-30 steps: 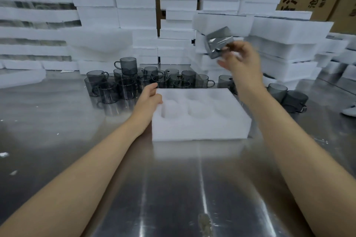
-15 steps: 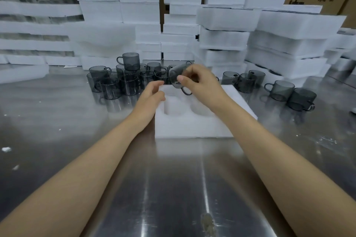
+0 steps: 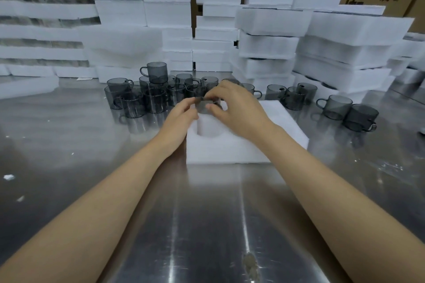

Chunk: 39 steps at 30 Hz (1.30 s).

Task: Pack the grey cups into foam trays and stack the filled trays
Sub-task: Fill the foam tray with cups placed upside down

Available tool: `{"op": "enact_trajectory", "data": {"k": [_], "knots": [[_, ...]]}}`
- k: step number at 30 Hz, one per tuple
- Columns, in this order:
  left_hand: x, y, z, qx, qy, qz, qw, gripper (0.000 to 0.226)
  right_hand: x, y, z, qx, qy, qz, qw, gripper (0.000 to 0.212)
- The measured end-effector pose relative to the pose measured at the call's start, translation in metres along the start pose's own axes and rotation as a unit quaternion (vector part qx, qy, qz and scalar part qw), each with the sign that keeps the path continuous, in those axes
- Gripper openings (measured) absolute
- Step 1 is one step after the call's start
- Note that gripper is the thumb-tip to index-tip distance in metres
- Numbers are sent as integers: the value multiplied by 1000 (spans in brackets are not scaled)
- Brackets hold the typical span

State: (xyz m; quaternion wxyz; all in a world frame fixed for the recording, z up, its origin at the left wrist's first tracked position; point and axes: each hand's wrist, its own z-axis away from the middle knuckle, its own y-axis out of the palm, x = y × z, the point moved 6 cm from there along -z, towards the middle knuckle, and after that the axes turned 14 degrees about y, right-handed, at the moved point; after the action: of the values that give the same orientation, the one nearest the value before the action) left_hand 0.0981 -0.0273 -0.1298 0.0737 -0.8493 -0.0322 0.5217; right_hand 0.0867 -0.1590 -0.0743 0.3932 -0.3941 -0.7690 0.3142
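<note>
Since the earlier frames the right hand [image 3: 239,110] had brought its grey cup [image 3: 205,106] down from up near the foam stacks to the far-left corner of the foam tray [image 3: 243,149], and the left hand [image 3: 181,115], which had just been resting on that corner's edge, had come up to meet it.

So at this point both hands were on the one cup. The right hand was closed around it from above and the right, fingers wrapped over the top. The left hand pinched its left side between thumb and fingertips. The cup sat right over the far-left pocket of the tray, tilted a bit I think, though it was blurry. I couldn't tell if its bottom had entered the pocket yet.

My guess is the two-handed thing was for lining it up, since those pockets look snug and the foam would probably grab the glass if it went in crooked.

The pocket nearer than that one looked empty; the rest of the tray was hidden under the right arm. So the tray was barely started, by my read.

The loose cups [image 3: 154,89] were bunched on the steel table [image 3: 69,145] just beyond and left of the tray, more off to its right [image 3: 340,108]. Stacked foam trays [image 3: 266,46] stood behind it, an easy reach for stacking later.
</note>
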Motion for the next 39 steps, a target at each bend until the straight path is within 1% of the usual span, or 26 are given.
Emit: {"op": "enact_trajectory", "data": {"k": [2,3,5,7,9,12,14,16,17,19,21,22,23,24,25,26,27,29,34,36,39], "knots": [[1,-1,0,-6,-4,2,1000,43,2,4,1,17,-6,26,1000,28],[0,-1,1,-9,-2,3,1000,45,2,5,2,22,-5,14,1000,32],[-1,-1,0,-9,7,1,1000,50,1,0,2,13,7,-45,999,36],[-1,-1,-1,-7,6,-1,1000,54,-2,-3,1,8,26,-81,996,32],[2,0,-2,-3,-1,-3,1000,51,-7,1,0,32,46,-59,997,26],[4,-1,-2,-3,-9,-23,1000,45,-12,8,-1,72,73,4,995,25],[5,-2,-3,2,-10,-31,999,45,-14,9,-1,86,85,-6,993,20],[6,-1,-4,8,-7,-35,999,44,-15,9,-2,98,103,-21,990,20],[5,-1,-3,6,5,-42,999,43,-16,9,-2,101,108,-24,989,20],[-3,-8,-4,-22,75,-104,992,38,-16,9,-2,103,114,-40,987,18],[-12,-25,-4,-78,147,-223,961,38,-16,9,0,106,114,-59,986,18],[-14,-36,-4,-109,156,-295,936,41,-15,9,1,106,114,-62,986,18],[-13,-49,-4,-139,142,-363,910,43,-15,9,2,105,112,-62,986,18],[-9,-61,-4,-158,109,-420,887,46,-14,8,2,103,111,-61,987,18],[-3,-72,-4,-160,62,-463,870,49,-14,8,3,101,110,-59,987,18],[3,-80,-3,-147,14,-490,859,52,-13,7,3,101,110,-57,987,19],[8,-85,-1,-130,-24,-503,854,52,-13,7,4,101,110,-55,987,19],[10,-88,2,-110,-59,-520,845,46,-13,7,4,103,112,-52,987,20],[-5,-74,3,-85,-67,-594,797,34,-14,8,4,103,114,-41,987,22],[-10,-67,3,-70,-75,-612,784,30,-15,9,3,98,122,-46,987,22],[-17,-56,4,-33,-64,-637,767,21,-20,8,3,92,145,-69,983,23]]}}
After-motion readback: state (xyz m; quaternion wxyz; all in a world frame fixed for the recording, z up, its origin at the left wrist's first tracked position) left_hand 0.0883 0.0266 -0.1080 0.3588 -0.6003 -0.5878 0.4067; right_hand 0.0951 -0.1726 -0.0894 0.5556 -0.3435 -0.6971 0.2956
